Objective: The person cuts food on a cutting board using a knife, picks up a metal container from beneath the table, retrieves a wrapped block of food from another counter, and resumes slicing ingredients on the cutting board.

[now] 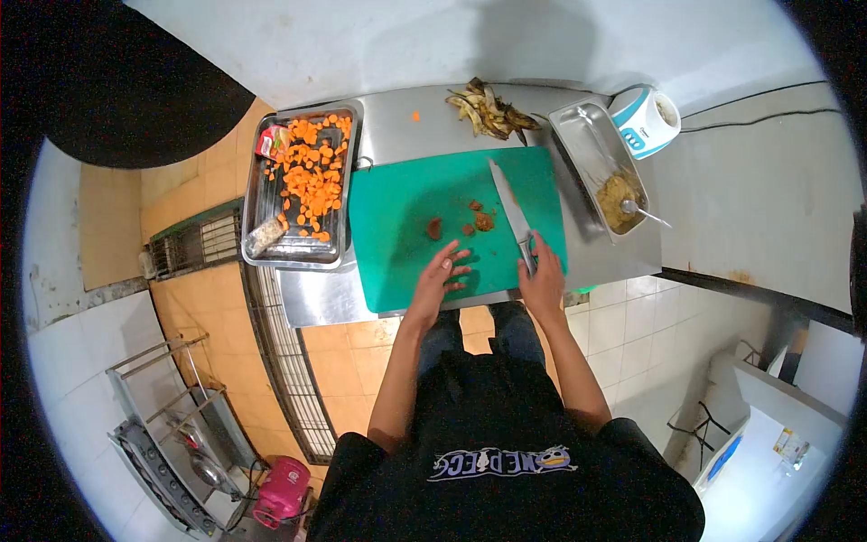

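Observation:
A large knife (511, 206) lies on the right part of the green cutting board (397, 199), its tip pointing away from me. My right hand (542, 278) has its fingers closed round the knife's handle. Over the board's near edge is my left hand (441, 278), with its fingers apart and nothing in them. Just beyond it, small brown pieces (484, 221) lie scattered near the middle of the board, with one darker piece (433, 228) to their left.
A metal tray (347, 181) at the left holds sliced carrots (312, 181) and two packets. Peels (488, 110) lie behind the board. To the right are a metal pan (587, 167) with yellowish mash and a spoon, and a white-and-teal scale (645, 125).

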